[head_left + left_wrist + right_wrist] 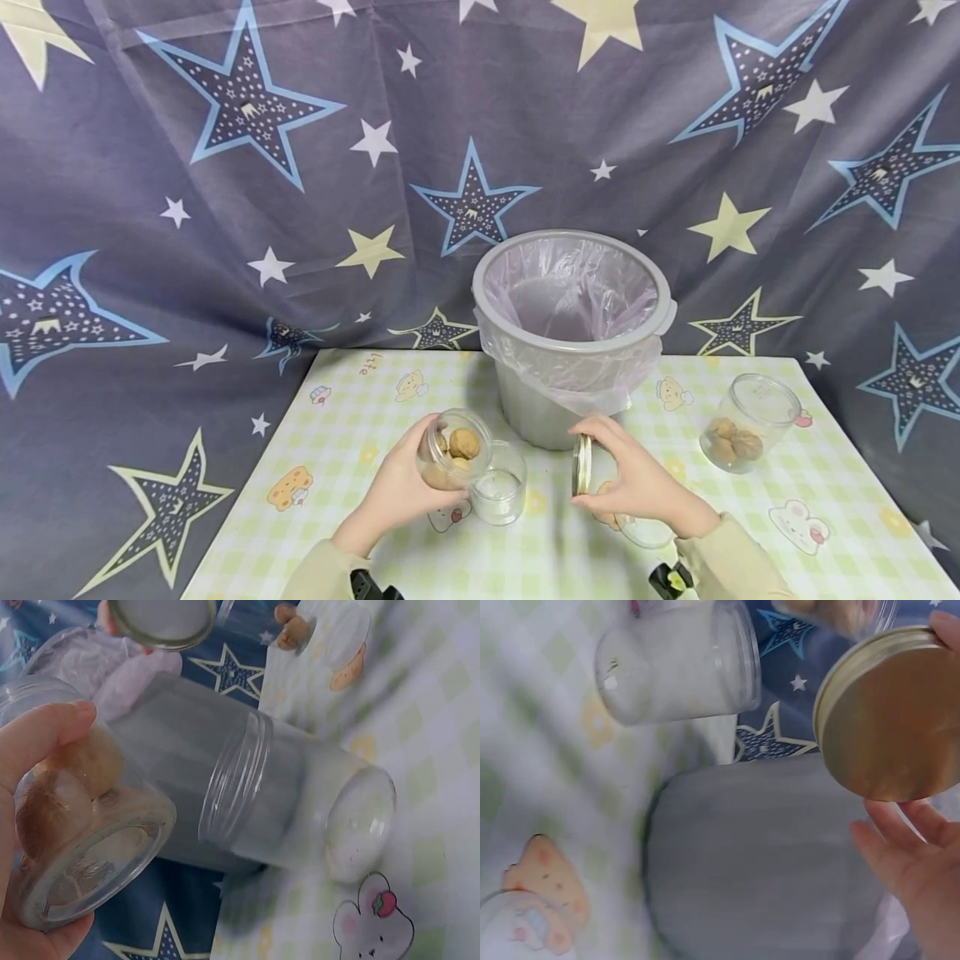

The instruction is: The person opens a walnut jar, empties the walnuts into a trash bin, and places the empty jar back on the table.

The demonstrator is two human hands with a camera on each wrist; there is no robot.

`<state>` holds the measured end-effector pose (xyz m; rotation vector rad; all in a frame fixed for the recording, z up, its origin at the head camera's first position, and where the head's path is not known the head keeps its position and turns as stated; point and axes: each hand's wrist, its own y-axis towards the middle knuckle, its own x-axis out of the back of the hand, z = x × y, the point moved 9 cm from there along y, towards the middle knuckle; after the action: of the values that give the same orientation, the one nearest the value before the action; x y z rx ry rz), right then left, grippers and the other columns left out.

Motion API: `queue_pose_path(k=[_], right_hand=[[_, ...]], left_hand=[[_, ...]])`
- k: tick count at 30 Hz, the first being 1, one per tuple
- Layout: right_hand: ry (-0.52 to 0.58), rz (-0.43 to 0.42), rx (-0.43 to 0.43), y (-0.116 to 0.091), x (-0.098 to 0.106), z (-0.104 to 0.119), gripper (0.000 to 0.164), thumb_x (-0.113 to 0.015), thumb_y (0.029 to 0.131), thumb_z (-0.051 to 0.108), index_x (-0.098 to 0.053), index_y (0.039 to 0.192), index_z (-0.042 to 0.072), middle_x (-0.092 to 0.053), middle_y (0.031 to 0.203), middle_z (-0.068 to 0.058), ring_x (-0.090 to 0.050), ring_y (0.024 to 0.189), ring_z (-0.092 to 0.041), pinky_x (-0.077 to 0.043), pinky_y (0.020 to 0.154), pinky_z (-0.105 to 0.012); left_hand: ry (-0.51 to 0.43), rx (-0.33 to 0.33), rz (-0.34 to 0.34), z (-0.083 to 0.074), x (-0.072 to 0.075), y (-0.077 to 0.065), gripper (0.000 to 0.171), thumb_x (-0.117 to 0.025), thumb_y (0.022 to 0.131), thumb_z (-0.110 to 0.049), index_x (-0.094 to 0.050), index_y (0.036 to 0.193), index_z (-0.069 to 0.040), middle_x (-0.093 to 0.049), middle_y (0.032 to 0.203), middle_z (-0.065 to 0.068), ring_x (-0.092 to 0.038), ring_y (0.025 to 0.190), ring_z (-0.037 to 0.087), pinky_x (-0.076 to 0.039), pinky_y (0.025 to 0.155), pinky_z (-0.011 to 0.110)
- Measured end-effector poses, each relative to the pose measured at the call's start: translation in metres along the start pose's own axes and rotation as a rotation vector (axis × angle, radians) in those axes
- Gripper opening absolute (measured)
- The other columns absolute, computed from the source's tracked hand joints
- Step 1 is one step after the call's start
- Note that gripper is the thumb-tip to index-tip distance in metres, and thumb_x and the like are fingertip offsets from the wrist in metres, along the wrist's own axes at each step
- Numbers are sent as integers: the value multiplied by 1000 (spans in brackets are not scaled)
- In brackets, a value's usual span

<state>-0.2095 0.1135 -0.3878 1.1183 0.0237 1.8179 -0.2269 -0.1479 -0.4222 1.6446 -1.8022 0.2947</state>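
My left hand [408, 479] grips a clear plastic jar [142, 784] holding several walnuts [463, 444]; the jar is tilted and its open mouth shows in the head view. Right beside it, a second clear jar [499, 493] stands upright on the table with no lid on it and no walnuts inside. Between the thumb and fingers of my right hand [637, 475] is a round gold lid [892, 716], held on edge. That lid is apart from both jars.
Behind the hands stands a grey bin [536, 408] lined with a pinkish plastic bag [600, 375]. Another clear jar [772, 417] with several walnuts is at the right. A clear round disc [647, 532] lies on the checked tablecloth [337, 433] under my right wrist. A starry curtain [420, 108] hangs behind.
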Motion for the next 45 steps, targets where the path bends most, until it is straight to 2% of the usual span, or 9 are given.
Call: queue_pose_path(k=[4, 7, 11, 17, 24, 29, 32, 38, 45], right_hand=[[33, 24, -60, -6, -7, -15, 63, -87, 65, 19, -52, 118, 11, -54, 113, -1, -54, 106, -13, -51, 94, -37], [36, 34, -97, -11, -15, -26, 62, -87, 64, 20, -52, 115, 10, -54, 110, -3, -53, 106, -15, -52, 91, -44], [40, 53, -142, -17, -28, -40, 64, -87, 63, 18, -51, 115, 8, -53, 109, -7, -53, 104, -19, -51, 90, -47], [39, 120, -196, -25, -49, -55, 70, -85, 65, 18, -47, 123, 5, -51, 118, -11, -52, 108, -25, -49, 93, -47], [25, 130, -218, -26, -64, -65, 71, -86, 62, 15, -48, 122, 8, -49, 118, -10, -53, 105, -26, -52, 89, -44], [-10, 153, -249, -26, -75, -72, 72, -86, 61, 15, -48, 122, 8, -47, 119, -11, -54, 105, -26, -52, 88, -45], [-16, 141, -273, -25, -78, -76, 72, -86, 61, 16, -49, 121, 7, -47, 119, -13, -54, 105, -28, -52, 87, -48], [-25, 102, -289, -24, -85, -83, 71, -88, 59, 20, -51, 119, 8, -48, 119, -12, -54, 105, -26, -53, 87, -47], [32, 88, -293, -23, -92, -89, 69, -88, 59, 20, -53, 117, 5, -49, 121, -13, -54, 107, -30, -49, 91, -53]], left_hand=[[28, 47, -18, 12, 5, -4, 102, -91, 53, -28, -41, 139, -8, -53, 134, 10, -52, 122, 31, -41, 102, 53], [31, 77, -15, 20, 6, -7, 103, -91, 54, -29, -40, 140, -7, -52, 135, 12, -50, 124, 33, -40, 103, 55], [22, 91, -11, 25, 6, -10, 103, -91, 55, -28, -39, 141, -6, -53, 134, 10, -49, 125, 33, -39, 103, 54], [10, 102, -20, 28, 6, -14, 104, -92, 54, -29, -39, 140, -6, -53, 134, 10, -49, 124, 34, -39, 103, 55], [0, 91, -41, 29, 6, -17, 104, -92, 53, -28, -39, 139, -5, -55, 130, 10, -51, 121, 34, -41, 101, 54], [-15, 114, -49, 31, 4, -16, 103, -91, 55, -28, -38, 140, -6, -55, 131, 7, -50, 123, 32, -40, 102, 54], [-34, 129, -44, 32, 1, -15, 104, -91, 55, -28, -37, 141, -7, -54, 132, 5, -48, 125, 31, -38, 104, 54], [-75, 154, -19, 33, -4, -16, 107, -91, 56, -31, -35, 143, -7, -53, 134, 3, -45, 128, 30, -35, 107, 54], [-65, 136, -19, 34, -7, -17, 106, -91, 55, -28, -35, 142, -7, -54, 134, 4, -46, 128, 30, -35, 107, 54]])
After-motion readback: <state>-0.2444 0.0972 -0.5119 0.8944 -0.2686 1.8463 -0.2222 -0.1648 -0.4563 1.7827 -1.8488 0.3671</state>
